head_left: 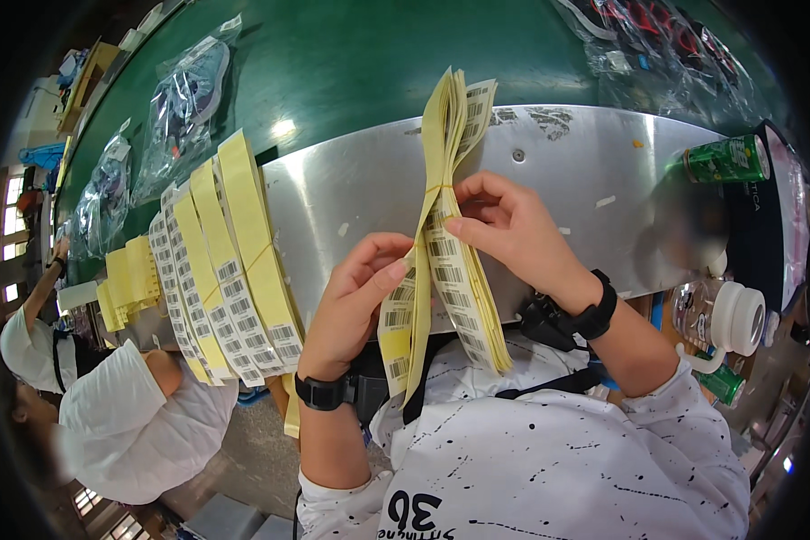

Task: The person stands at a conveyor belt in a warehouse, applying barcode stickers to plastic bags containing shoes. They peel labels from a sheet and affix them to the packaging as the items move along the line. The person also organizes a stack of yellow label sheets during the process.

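In front of me stands a long bundle of yellow-backed barcode label strips, its ends fanned out above and below. A thin rubber band cinches it in the upper middle. My left hand is closed on the left part of the bundle, thumb against the strips below the band. Fingers curled, my right hand pinches the bundle's right side just under the band. To the left, more barcode label strips lie side by side across the metal edge, some with rubber bands around them.
A silver metal surface borders the green tabletop. Clear plastic bags lie at the far left, another bag at the far right. A green can and a white-lidded jar are at right. People in white are at left.
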Demonstrator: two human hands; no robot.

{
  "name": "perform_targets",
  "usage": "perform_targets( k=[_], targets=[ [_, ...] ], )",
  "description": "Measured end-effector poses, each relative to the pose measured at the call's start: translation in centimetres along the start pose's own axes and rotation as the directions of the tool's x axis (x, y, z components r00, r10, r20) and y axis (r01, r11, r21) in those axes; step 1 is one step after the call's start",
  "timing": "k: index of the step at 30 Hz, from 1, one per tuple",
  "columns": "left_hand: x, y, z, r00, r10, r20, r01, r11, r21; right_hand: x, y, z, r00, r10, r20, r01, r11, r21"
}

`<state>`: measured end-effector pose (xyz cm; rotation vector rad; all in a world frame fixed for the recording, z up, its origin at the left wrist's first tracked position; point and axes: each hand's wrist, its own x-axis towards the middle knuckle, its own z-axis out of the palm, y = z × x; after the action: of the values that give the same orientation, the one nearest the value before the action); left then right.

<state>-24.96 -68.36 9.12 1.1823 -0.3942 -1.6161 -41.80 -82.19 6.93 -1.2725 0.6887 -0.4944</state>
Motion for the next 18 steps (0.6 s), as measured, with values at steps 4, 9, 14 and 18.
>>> perform_targets(
  k=[4,9,14,18],
  targets=[
    [0.3,0.0,0.3,0.999,0.033,-0.028,-0.032,0.997,0.063,-0.2,-0.4,-0.1,1.0,-0.001,0.003,0.001,1.0,0.013],
    [1.0,1.0,4.1,0.969,0.186,-0.161,-0.047,0.783,0.62,0.3,-1.4,-0.4,0.985,0.14,0.099,-0.132,0.988,-0.077],
    [2.3,1.2,5.6,0.958,0.216,-0.188,0.001,0.655,0.756,0.7,-0.9,-1.5,0.969,0.157,0.192,-0.154,0.988,-0.032],
    [1.8,1.5,4.4,0.979,0.129,-0.155,-0.025,0.841,0.54,0.6,-0.7,-1.8,0.97,0.136,0.203,-0.129,0.99,-0.05]
  ],
)
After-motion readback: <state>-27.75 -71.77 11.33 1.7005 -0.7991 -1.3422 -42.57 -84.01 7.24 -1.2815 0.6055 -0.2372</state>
